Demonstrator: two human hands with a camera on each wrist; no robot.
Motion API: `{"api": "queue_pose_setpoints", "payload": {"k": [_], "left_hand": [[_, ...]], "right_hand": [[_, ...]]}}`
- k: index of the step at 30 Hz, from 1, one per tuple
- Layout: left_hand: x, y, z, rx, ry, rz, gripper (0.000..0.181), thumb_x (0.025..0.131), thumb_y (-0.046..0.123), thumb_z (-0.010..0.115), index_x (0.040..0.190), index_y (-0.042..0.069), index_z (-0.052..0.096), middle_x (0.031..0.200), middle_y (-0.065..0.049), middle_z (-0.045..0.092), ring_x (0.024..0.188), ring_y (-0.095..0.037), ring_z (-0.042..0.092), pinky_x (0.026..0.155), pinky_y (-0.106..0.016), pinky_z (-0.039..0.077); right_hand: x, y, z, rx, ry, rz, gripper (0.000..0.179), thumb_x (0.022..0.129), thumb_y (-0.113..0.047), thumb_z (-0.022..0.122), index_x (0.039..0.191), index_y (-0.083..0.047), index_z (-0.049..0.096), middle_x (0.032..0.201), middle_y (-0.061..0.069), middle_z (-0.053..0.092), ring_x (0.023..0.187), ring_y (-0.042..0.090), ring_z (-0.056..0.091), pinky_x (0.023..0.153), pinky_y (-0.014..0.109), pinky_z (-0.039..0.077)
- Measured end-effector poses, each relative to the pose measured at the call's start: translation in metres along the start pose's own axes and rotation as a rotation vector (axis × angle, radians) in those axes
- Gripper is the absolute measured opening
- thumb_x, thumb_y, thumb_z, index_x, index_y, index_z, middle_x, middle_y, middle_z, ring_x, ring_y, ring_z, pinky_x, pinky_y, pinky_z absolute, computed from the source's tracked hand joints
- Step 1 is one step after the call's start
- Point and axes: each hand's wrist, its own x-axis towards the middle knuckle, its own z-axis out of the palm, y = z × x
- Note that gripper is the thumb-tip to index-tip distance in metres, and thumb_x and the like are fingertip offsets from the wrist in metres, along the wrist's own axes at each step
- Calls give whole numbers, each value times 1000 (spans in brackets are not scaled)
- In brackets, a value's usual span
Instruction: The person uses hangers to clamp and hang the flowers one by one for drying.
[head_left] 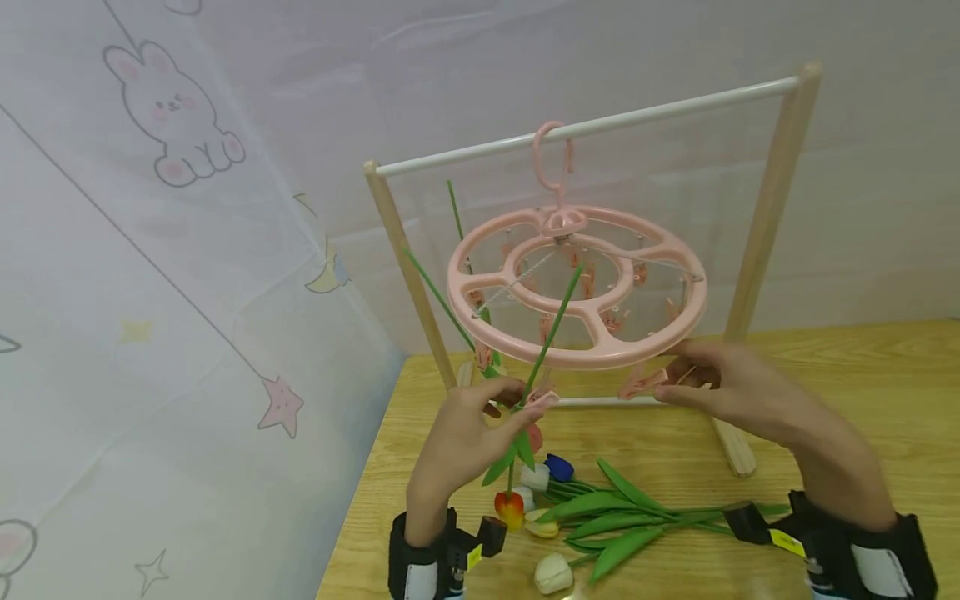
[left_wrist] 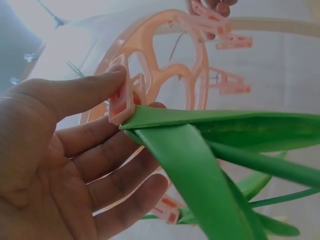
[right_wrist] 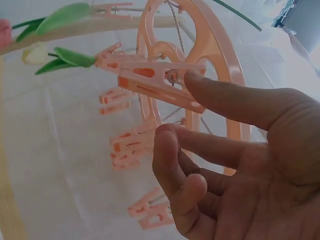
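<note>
A round pink peg hanger [head_left: 577, 283] hangs by its hook from the white rail [head_left: 592, 125] of a small wooden rack [head_left: 772, 192] that stands on a wooden table [head_left: 862, 392].

The left hand [head_left: 465, 433] is raised under the near rim of the hanger. Its thumb and fingers pinch a pink peg [left_wrist: 121, 100] there, and that peg bites the green stem of an artificial tulip [head_left: 517, 467] (the flower hangs head down, its red and yellow bloom close to the table, its stem slanting up through the ring). In the left wrist view the broad green leaves [left_wrist: 200, 150] of this tulip spread out just beside the peg and the fingers.

The right hand [head_left: 742, 387] reaches to the right rim of the hanger. Its thumb and forefinger grasp a second peg [head_left: 643, 383], which sticks out to the left of the fingertips; the other fingers curl loosely beneath. In the right wrist view the thumb lies along the top of this peg [right_wrist: 160, 80].

On the table below the hanger lies a bunch of loose tulips [head_left: 600, 508], white, blue and yellow heads to the left and green leaves and stems running right. Two more green stems [head_left: 450, 275] already hang from pegs at the far left of the ring. A pale curtain with rabbit and star drawings [head_left: 172, 117] covers the wall on the left.
</note>
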Motion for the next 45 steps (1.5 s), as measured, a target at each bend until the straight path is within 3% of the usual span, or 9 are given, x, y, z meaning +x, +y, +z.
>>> {"api": "queue_pose_setpoints", "payload": {"k": [10, 18, 22, 26, 29, 32, 38, 42, 45], "left_hand": [[-2, -12, -8, 43, 55, -54, 25, 86, 34, 66, 103, 16, 69, 90, 8, 67, 81, 0, 58, 67, -29, 53], [2, -18, -2, 125, 59, -73, 32, 86, 43, 62, 101, 15, 68, 86, 8, 65, 79, -1, 57, 67, -31, 54], [4, -19, 6, 222, 54, -52, 27, 87, 38, 64, 100, 15, 69, 86, 6, 66, 79, -6, 60, 68, -31, 53], [5, -15, 13, 325, 11, -69, 22, 86, 35, 66, 97, 17, 69, 87, 5, 67, 79, -10, 60, 66, -29, 51], [4, -9, 20, 370, -86, -104, 16, 86, 36, 65, 90, 21, 70, 80, 10, 65, 71, -4, 57, 60, -23, 49], [5, -1, 34, 397, -242, -120, 15, 87, 35, 65, 83, 22, 70, 73, 14, 62, 60, 2, 51, 53, -17, 44], [9, 19, 81, 529, -550, -106, 17, 84, 43, 65, 75, 30, 68, 63, 19, 54, 52, 4, 44, 45, -16, 38], [9, 27, 111, 559, -668, -71, 17, 82, 44, 67, 71, 31, 64, 60, 19, 49, 53, 2, 43, 47, -17, 37], [8, 29, 127, 594, -714, -28, 17, 80, 45, 69, 72, 30, 64, 61, 17, 49, 53, 1, 43, 48, -16, 37]], "right_hand": [[12, 4, 15, 317, -163, -61, 24, 94, -15, 56, 115, -4, 60, 101, 10, 65, 82, 19, 60, 64, 33, 52], [14, 4, 19, 359, -141, -95, 15, 94, -13, 54, 102, -4, 63, 90, 7, 67, 78, 19, 61, 64, 32, 52], [16, 3, 20, 428, -164, -164, 10, 94, -7, 54, 99, -2, 61, 84, 9, 67, 76, 22, 61, 61, 34, 53], [15, 0, 19, 454, -159, -158, 15, 94, -7, 52, 104, 0, 61, 83, 9, 67, 73, 25, 62, 59, 35, 53], [14, -4, 19, 444, -136, -123, 18, 94, -9, 55, 106, 2, 60, 85, 9, 67, 72, 25, 63, 60, 35, 54], [14, -7, 19, 430, -118, -99, 23, 92, -11, 58, 110, 3, 58, 87, 10, 68, 72, 25, 64, 61, 35, 55], [15, -11, 21, 495, -121, -59, 32, 90, -12, 60, 118, 4, 54, 93, 12, 69, 76, 28, 65, 62, 40, 56], [17, -12, 22, 518, -158, -74, 26, 91, -11, 59, 113, 4, 57, 93, 12, 69, 79, 30, 65, 63, 39, 55], [17, -13, 22, 540, -173, -80, 28, 91, -10, 59, 113, 6, 57, 95, 14, 69, 82, 31, 65, 63, 40, 55]]}}
